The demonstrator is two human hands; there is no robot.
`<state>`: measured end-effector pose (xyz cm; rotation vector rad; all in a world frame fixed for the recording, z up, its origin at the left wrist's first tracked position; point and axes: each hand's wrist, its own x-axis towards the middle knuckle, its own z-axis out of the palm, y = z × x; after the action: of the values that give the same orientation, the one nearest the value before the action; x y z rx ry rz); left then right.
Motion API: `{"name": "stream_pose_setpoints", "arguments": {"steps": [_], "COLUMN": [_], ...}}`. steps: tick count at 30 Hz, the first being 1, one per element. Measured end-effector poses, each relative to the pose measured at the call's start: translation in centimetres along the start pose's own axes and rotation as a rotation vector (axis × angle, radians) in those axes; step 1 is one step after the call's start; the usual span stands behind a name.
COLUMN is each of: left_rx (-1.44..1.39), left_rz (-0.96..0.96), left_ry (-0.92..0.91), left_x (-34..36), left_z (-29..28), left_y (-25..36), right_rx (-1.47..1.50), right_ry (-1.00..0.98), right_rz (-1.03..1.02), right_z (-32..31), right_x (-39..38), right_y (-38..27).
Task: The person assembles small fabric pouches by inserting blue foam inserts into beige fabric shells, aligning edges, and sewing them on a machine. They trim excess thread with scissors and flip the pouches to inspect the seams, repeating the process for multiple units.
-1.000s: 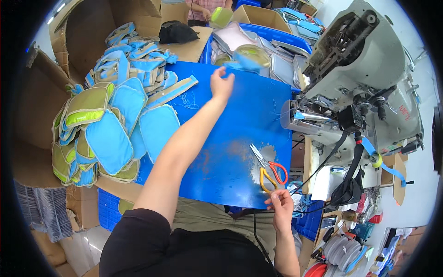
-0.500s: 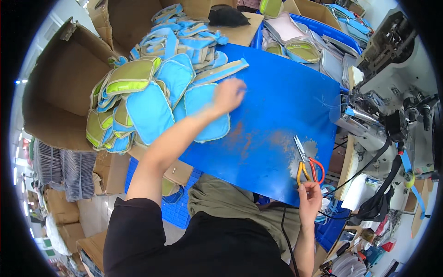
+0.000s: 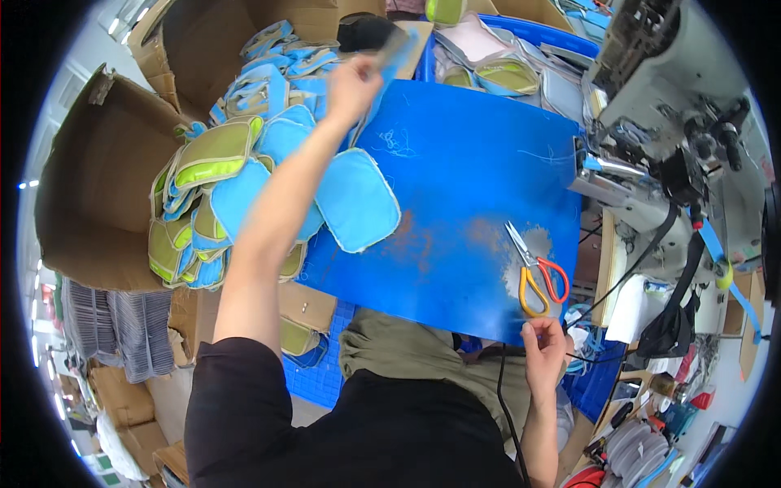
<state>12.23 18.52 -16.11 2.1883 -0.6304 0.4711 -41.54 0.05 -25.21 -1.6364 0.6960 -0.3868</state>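
Observation:
My left hand (image 3: pixel 354 88) is raised at the far left of the blue tabletop (image 3: pixel 464 171), closed on a blue and beige fabric strip (image 3: pixel 392 61) that is smeared by motion. Below my left arm lies a pile of green and blue fabric pieces (image 3: pixel 215 152). A separate light-blue rounded panel (image 3: pixel 358 202) rests on the tabletop beside it. My right hand (image 3: pixel 545 350) is at the near right edge with thumb and fingers pinched together; anything between them is too small to make out. Just beyond it lie scissors (image 3: pixel 533 272) with one orange and one red handle, blades pointing away.
A heap of blue and beige strips (image 3: pixel 281 77) sits at the back left, near open cardboard boxes (image 3: pixel 106 179). A blue crate (image 3: pixel 521 32) of fabric pieces stands at the back. A sewing machine (image 3: pixel 651 154) borders the right side. Loose threads (image 3: pixel 394 142) lie on the tabletop.
My left hand has moved away from me and to the left, and the strip is now lifted in it. My right hand stays near the scissors. The view has shifted slightly.

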Motion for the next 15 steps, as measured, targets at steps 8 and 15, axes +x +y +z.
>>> {"name": "stream_pose_setpoints", "arguments": {"steps": [8,15], "left_rx": [-0.701,-0.882], "left_rz": [-0.182,-0.482], "left_ry": [-0.632,-0.703], "left_x": [-15.7,-30.4], "left_z": [-3.8,-4.4], "left_y": [14.8,17.5], "right_rx": [0.096,0.261], "right_ry": [-0.086,-0.304], "right_rz": [-0.231,0.074], "right_z": [6.4,8.0], "right_x": [2.7,0.5], "right_y": [-9.2,-7.0]}}
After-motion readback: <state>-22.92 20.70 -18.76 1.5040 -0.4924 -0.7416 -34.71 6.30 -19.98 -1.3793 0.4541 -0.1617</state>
